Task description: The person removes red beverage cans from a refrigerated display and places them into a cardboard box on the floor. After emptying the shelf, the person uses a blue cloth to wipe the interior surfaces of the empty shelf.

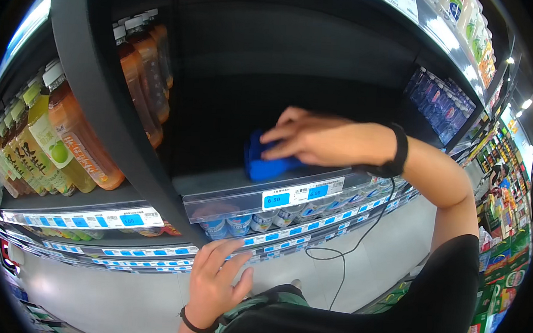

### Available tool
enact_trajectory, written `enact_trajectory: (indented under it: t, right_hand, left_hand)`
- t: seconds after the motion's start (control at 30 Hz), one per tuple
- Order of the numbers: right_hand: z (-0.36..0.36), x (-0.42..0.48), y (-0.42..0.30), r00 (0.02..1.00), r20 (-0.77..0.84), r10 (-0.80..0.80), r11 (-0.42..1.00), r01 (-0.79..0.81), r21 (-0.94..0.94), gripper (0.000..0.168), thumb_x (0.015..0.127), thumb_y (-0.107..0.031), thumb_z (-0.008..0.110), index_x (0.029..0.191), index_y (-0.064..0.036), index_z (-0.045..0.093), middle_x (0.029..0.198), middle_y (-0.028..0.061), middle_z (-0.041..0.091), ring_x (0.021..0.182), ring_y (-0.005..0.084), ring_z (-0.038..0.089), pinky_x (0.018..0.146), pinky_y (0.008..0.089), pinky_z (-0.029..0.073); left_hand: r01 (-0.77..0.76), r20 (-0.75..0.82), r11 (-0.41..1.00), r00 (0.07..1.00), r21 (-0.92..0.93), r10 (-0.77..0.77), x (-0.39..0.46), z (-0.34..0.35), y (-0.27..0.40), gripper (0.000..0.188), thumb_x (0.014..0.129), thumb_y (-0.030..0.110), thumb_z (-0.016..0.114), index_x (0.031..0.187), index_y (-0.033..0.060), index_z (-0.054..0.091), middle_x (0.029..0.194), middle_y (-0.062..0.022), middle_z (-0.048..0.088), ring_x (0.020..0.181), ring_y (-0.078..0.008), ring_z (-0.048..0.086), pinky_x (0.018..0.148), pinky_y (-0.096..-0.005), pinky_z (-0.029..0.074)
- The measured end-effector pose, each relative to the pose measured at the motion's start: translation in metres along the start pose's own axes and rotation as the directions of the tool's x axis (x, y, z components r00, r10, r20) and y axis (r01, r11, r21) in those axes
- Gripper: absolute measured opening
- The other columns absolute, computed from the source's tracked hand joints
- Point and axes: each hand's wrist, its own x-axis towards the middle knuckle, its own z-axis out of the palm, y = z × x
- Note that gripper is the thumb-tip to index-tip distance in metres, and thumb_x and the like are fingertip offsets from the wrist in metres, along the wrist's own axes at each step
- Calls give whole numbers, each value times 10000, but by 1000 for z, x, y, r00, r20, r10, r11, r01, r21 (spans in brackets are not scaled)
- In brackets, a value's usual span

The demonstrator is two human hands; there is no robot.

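Note:
My right hand (311,137) presses a folded blue cloth (266,164) onto a black shelf board (211,179), close to its front edge. The fingers are blurred. A clear price rail (228,205) with white and blue tags runs along that edge, just under the cloth. My left hand (218,272) is in front of the lower shelves with its fingers apart and nothing in it. Just above the left hand, blue-labelled tubs (238,224) stand on the shelf below.
Bottles of orange drink (140,78) line the shelf's left side, past a black upright post (89,89). More bottled drinks (60,142) fill the left bay. Purple-blue bottles (441,103) stand at the right. A black cable (345,261) hangs over the floor. Another person (496,178) is far right.

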Motion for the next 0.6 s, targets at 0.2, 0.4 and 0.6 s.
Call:
enact_trajectory:
  t: [0.2,0.4,0.6]
  right_hand:
    - [26,39,141,936,-61,347,936,-350,-40,535,899,50,628,1389,-167,630,1457,146,571,1328,348,549,1143,421,447]
    - [19,69,189,839,-110,533,835,-542,-92,502,900,37,651,1347,-191,663,1366,117,646,1257,319,609,1093,423,488]
    - [28,80,197,811,-175,559,817,-575,-56,506,874,44,671,1330,-173,677,1347,109,661,1237,320,623,1056,426,508]
  left_hand:
    - [-256,-101,958,958,129,270,64,14,-6,242,739,33,705,980,38,717,1138,-133,691,1036,-328,670,905,-429,509]
    - [-251,-4,855,959,453,284,115,22,-1,480,797,258,793,1218,56,681,1215,-118,696,1164,-303,622,988,-442,440]
    - [-163,3,859,983,486,185,117,36,-9,452,811,379,783,1113,46,739,1168,-147,743,1135,-332,692,928,-413,515]
